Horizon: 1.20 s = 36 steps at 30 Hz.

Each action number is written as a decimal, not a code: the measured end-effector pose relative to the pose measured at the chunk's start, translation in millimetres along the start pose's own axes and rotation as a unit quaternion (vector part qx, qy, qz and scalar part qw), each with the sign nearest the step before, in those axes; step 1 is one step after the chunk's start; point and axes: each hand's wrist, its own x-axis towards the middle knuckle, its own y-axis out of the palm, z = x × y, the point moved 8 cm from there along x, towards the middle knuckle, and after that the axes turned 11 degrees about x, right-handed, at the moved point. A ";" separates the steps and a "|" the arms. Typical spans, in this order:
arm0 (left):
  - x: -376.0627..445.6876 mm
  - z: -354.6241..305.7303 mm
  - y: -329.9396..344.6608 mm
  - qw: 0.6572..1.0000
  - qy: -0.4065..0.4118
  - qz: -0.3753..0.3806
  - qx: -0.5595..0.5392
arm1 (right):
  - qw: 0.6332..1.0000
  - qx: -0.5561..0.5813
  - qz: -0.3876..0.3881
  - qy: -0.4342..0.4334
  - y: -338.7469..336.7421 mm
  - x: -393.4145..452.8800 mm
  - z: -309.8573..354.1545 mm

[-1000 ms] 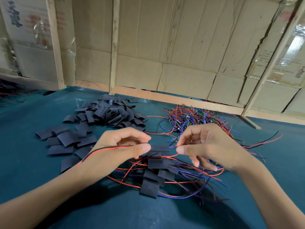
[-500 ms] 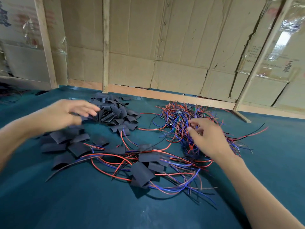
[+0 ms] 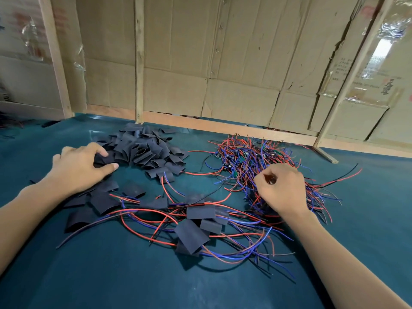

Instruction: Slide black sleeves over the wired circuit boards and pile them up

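Left hand (image 3: 78, 169) pinches sleeve (image 3: 103, 159); right hand (image 3: 282, 189) grips wires (image 3: 245, 161).

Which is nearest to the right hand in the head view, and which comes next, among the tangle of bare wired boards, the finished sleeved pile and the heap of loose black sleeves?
From the right hand:
1. Tangle of bare wired boards, under and just beyond the hand, on the right.
2. Finished sleeved pile, at centre, nearer the camera.
3. Heap of loose black sleeves, far left, by the left hand.

Both forearms are bare up to the frame's edge, with no sleeve, glove, watch or ring showing. The left hand (image 3: 78, 168) and the right hand (image 3: 282, 189) have short, trimmed fingernails.
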 end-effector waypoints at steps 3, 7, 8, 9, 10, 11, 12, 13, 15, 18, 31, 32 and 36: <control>2.5 -3.6 -6.4 0.999 0.016 -0.031 0.016 | 1.000 0.021 -0.010 -0.016 -2.4 -0.1 5.5; 1.3 -1.9 -22.5 0.991 0.025 -0.128 0.030 | 0.997 -0.025 -0.066 -0.043 -23.6 6.2 17.5; 0.1 -1.7 -26.2 0.989 0.026 -0.142 0.030 | 0.994 -0.029 -0.098 -0.047 -33.8 9.4 21.3; -2.0 -3.3 -29.5 0.988 0.031 -0.150 0.026 | 0.990 -0.024 -0.134 -0.043 -43.7 14.4 23.2; -4.9 -6.2 -31.2 0.987 0.041 -0.152 0.015 | 0.985 -0.018 -0.169 -0.035 -51.9 20.5 24.0; -8.1 -10.2 -33.0 0.987 0.055 -0.152 -0.004 | 0.981 -0.019 -0.193 -0.027 -55.0 28.5 23.8; -11.0 -15.2 -34.7 0.986 0.071 -0.147 -0.031 | 0.981 -0.028 -0.193 -0.018 -52.1 38.5 23.2; -14.5 -20.9 -37.8 0.984 0.087 -0.141 -0.062 | 0.987 -0.032 -0.158 -0.006 -41.1 52.0 20.3; -23.2 -32.6 -46.8 0.975 0.120 -0.144 -0.117 | 0.998 -0.048 0.006 0.048 0.4 74.1 9.9; -37.2 -54.3 -63.5 0.952 0.186 -0.165 -0.179 | 0.956 -0.176 0.204 0.116 52.2 72.7 -8.8; -94.7 -134.8 -76.5 0.901 0.258 -0.054 -0.344 | 0.866 0.172 0.254 0.395 13.1 99.7 1.8; -94.7 -133.9 -76.4 0.905 0.240 -0.045 -0.348 | 0.864 0.190 0.245 0.396 0.1 103.6 11.7; -93.7 -131.2 -80.1 0.905 0.175 -0.030 -0.385 | 0.858 0.370 0.185 0.305 -43.8 102.3 63.9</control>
